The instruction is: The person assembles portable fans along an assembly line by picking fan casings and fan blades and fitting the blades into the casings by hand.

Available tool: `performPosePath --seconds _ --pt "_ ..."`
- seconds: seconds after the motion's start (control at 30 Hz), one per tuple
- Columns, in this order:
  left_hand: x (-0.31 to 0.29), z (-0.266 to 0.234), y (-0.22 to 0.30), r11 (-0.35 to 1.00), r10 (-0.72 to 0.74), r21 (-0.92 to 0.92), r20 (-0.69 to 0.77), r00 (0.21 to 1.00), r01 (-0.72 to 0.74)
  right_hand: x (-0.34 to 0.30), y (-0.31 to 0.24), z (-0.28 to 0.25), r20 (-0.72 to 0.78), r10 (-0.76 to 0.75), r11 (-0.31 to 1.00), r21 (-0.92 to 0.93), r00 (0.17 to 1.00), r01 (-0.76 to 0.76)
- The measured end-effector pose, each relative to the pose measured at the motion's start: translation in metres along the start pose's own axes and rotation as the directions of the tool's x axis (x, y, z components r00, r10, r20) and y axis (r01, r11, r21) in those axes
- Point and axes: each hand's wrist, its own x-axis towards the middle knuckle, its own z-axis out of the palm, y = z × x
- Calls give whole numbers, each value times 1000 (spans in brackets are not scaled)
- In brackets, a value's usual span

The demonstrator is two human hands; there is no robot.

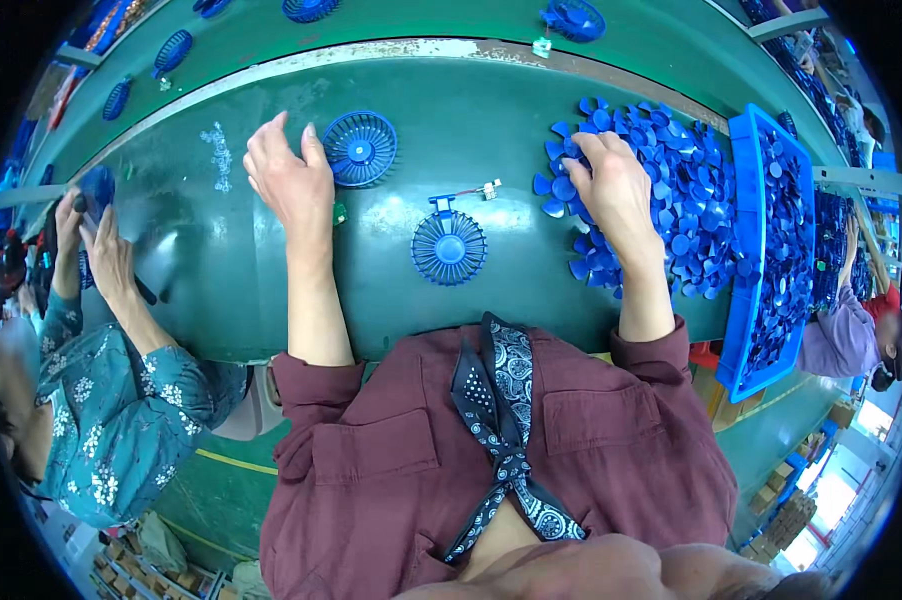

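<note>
My left hand [291, 178] is raised over the left part of the green work surface, its thumb and fingers apart and nothing held. Beside its thumb lies a round blue fan cage [361, 150]; a bit of green circuit board [340, 213] peeks out by the wrist. In front of me rests another blue fan cage [449, 248], with a short lead ending in a small white connector [489, 190]. My right hand [613, 188] reaches over the left side of a heap of blue fan blades [686, 190], fingers bent and thumb apart from them. Its palm side is hidden.
A blue crate [739, 330] full of blades stands at the right. Beyond a pale ledge [371, 52], a green belt [421, 22] carries several blue fans, one a fan [576, 18] at top right. A co-worker's hands [106, 250] hold a blue part at far left.
</note>
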Motion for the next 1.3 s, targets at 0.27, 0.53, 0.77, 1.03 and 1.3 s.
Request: performPosePath --seconds 0.27,0.53,0.77,1.03,1.3 --pt "-9 8 9 968 -143 -103 522 841 229 25 3 31 120 23 995 -104 993 -10" --pt "-20 14 8 859 -168 -306 587 792 410 30 5 29 170 -77 987 -124 982 99" --pt "-26 15 12 -19 -90 -549 834 545 836 37 8 33 -128 115 923 380 985 -58" --pt "-30 7 24 -216 76 -379 912 403 900 33 28 42 159 286 615 726 945 -308" --pt "-32 -2 31 -281 95 -363 911 402 888 24 -14 34 175 -112 993 43 978 106"
